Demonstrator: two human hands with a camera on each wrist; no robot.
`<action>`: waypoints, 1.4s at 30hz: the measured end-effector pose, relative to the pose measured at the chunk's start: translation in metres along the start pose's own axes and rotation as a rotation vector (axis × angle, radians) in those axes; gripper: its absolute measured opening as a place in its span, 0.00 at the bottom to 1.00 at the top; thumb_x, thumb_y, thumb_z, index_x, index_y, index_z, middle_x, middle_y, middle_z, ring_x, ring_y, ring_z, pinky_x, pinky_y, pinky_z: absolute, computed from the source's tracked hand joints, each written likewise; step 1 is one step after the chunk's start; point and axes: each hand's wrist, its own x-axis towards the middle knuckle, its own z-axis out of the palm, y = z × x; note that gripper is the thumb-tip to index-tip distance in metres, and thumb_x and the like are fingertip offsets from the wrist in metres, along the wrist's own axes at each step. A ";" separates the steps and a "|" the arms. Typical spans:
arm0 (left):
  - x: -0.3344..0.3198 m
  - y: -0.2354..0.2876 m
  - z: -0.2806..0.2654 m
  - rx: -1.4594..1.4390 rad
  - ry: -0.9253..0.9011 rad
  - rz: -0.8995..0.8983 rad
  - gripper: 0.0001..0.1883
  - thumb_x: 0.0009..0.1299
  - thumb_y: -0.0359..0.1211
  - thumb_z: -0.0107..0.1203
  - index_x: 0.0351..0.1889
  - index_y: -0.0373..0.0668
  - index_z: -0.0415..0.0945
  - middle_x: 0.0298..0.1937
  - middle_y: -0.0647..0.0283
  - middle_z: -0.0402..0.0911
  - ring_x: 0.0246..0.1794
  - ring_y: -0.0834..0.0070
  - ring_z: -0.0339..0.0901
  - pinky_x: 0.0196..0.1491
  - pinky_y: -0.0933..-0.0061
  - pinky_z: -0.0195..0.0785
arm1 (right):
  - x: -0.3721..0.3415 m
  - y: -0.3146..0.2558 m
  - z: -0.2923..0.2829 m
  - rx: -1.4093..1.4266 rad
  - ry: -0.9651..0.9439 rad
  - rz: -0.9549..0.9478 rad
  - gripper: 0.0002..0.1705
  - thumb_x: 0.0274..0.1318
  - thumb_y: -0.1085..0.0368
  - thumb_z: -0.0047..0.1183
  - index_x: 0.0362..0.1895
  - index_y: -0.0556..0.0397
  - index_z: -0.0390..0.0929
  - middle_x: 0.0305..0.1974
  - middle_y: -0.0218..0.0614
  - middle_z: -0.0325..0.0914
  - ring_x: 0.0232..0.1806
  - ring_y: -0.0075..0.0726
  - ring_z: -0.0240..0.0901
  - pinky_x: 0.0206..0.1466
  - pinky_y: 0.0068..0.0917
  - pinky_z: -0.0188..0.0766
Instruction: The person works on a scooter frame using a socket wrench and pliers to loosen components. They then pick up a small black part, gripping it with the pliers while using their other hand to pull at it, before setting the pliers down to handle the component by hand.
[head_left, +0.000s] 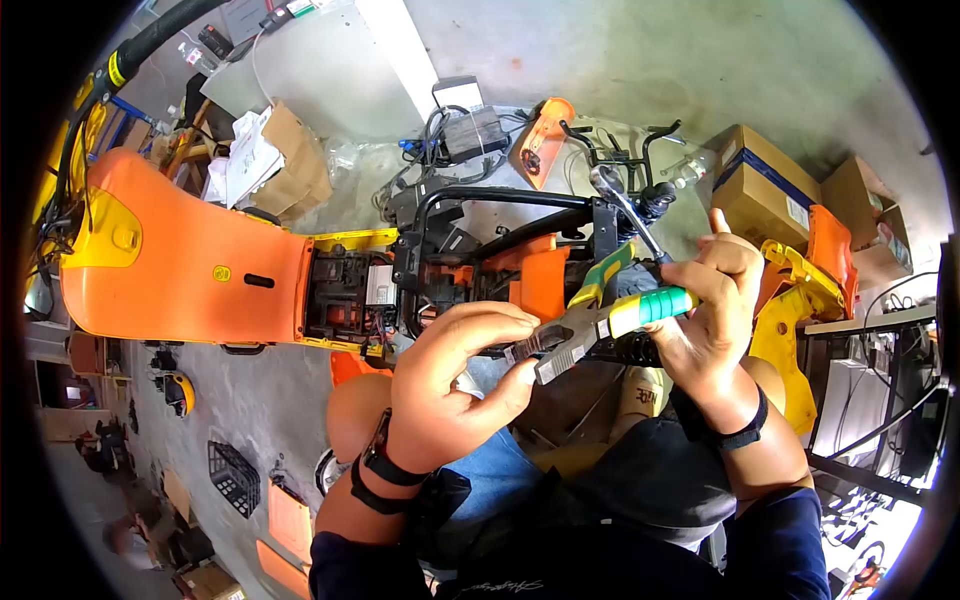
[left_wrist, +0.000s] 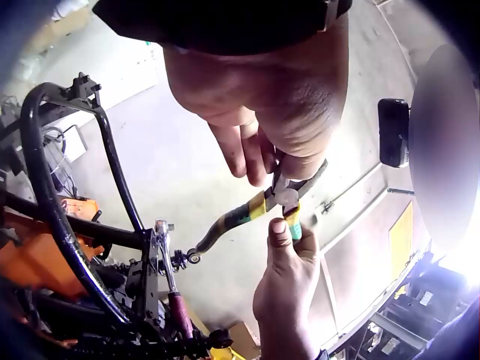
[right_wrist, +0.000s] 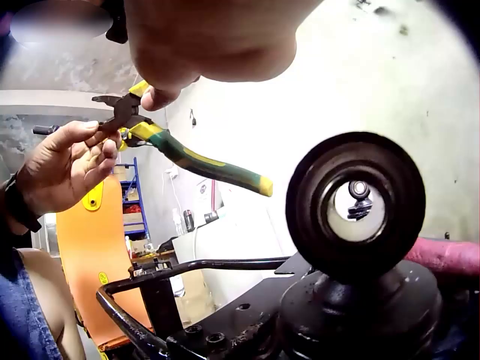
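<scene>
A pair of pliers [head_left: 576, 330] with green and yellow handles is held up in front of the body, its handles spread and its jaws apart. My right hand [head_left: 715, 300] grips one handle, with the thumb along it in the left wrist view. The other green handle [right_wrist: 214, 172] sticks out free. Thumb and fingers of my left hand [head_left: 445, 385] pinch the pliers at the jaw end. A ratchet wrench [head_left: 628, 210] with a red handle [left_wrist: 180, 313] lies against the black frame, close to my right hand. A black round bushing [right_wrist: 356, 206] looms near the right wrist camera.
The vehicle's black tube frame [head_left: 500, 193] stands ahead, with an orange seat-like body panel [head_left: 190, 250] to the left. Cardboard boxes [head_left: 765, 190] and yellow plastic parts [head_left: 785, 345] are at the right. Cables and a dark box [head_left: 475, 135] lie by the wall.
</scene>
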 end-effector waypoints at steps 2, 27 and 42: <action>0.000 0.000 0.001 -0.021 0.024 0.011 0.20 0.58 0.18 0.66 0.49 0.35 0.78 0.48 0.52 0.83 0.50 0.64 0.82 0.54 0.68 0.75 | 0.000 0.000 -0.002 0.001 -0.004 -0.010 0.24 0.44 0.49 0.72 0.41 0.48 0.81 0.37 0.34 0.66 0.46 0.44 0.65 0.69 0.58 0.62; 0.001 0.006 -0.003 0.311 0.089 0.118 0.14 0.60 0.20 0.67 0.45 0.35 0.81 0.45 0.54 0.86 0.43 0.63 0.86 0.45 0.69 0.79 | 0.001 -0.005 0.012 0.044 -0.046 0.076 0.26 0.35 0.53 0.76 0.39 0.49 0.81 0.36 0.34 0.67 0.43 0.43 0.66 0.63 0.53 0.69; 0.004 0.004 -0.017 0.197 0.068 0.080 0.17 0.59 0.21 0.69 0.46 0.34 0.80 0.48 0.53 0.84 0.50 0.63 0.82 0.56 0.66 0.74 | -0.002 -0.002 0.017 0.068 -0.077 0.206 0.27 0.33 0.52 0.77 0.37 0.51 0.81 0.35 0.33 0.71 0.43 0.42 0.68 0.53 0.41 0.71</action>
